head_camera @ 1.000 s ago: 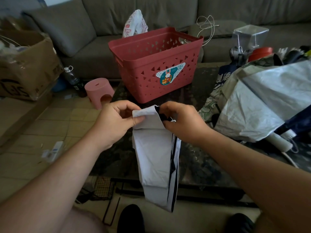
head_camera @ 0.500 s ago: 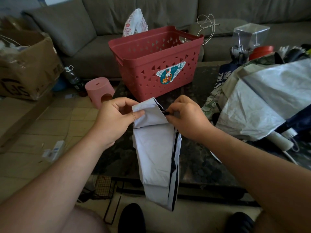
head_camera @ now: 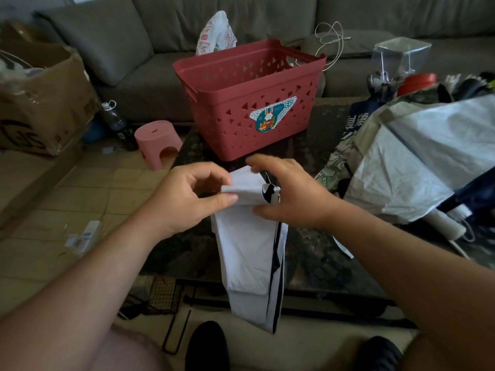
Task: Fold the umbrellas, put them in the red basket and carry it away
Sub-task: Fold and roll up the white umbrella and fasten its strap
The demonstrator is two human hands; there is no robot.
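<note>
One white item (head_camera: 294, 62) inside red basket (head_camera: 241, 108)

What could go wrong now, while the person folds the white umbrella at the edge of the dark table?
1. The left hand pinches only the top corner of the white umbrella, and the right hand looks loosely curled around it. Most of the fabric hangs past the table edge, so it may slip down.
2. The neat folds could fall open.
3. The red basket stands just behind the hands; a forward push may knock it.
</note>
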